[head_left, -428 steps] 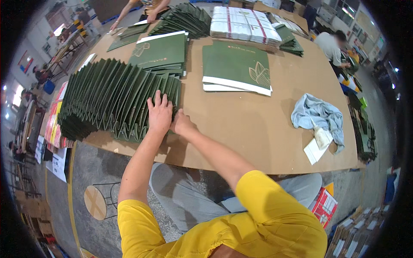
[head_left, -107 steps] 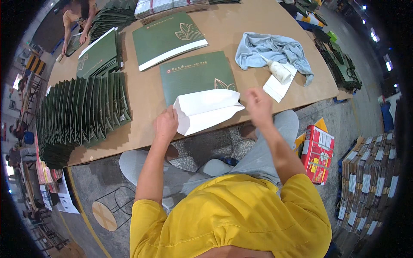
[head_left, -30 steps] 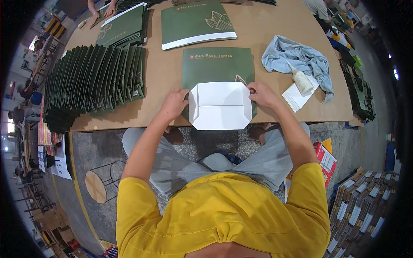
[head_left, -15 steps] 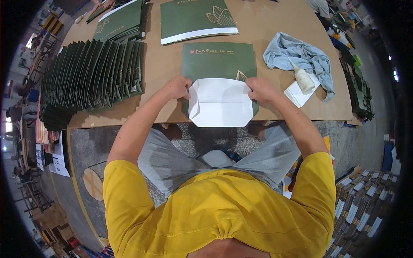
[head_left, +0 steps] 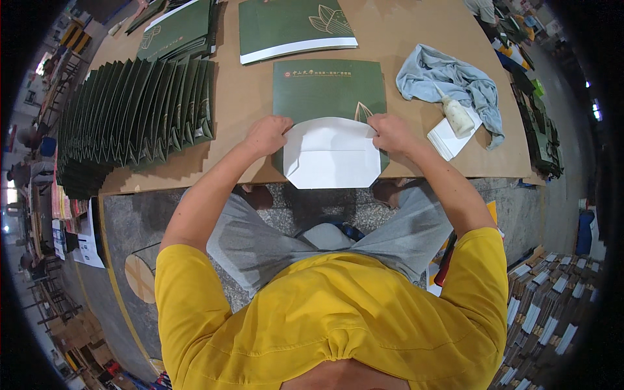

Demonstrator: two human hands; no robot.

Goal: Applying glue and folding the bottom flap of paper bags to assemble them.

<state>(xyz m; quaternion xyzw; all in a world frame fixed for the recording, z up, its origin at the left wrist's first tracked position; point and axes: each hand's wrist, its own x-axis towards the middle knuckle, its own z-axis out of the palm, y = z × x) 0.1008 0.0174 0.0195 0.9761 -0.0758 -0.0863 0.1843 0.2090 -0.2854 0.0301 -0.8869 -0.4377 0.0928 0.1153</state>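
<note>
A green paper bag (head_left: 328,88) lies flat in front of me at the table's near edge. Its near end is folded open and shows a white inner panel (head_left: 331,156) with cut corners. My left hand (head_left: 268,135) is closed on the left edge of this fold, fingers curled. On the opposite edge my right hand (head_left: 390,133) pinches the bag the same way. The far rim of the white panel bows up slightly between the two hands. My fingertips are partly hidden by the paper.
A row of folded green bags (head_left: 140,114) stands at the left. Flat green bags (head_left: 296,26) lie farther back. At the right are a blue-grey cloth (head_left: 448,75), a squeeze bottle (head_left: 458,117) and white cards (head_left: 445,142). Brown table (head_left: 247,91) ends just before my knees.
The white panel's side folds, raised before, now lie flatter and its far rim bows more. My hands keep their hold on both edges. The whole view has shifted slightly.
</note>
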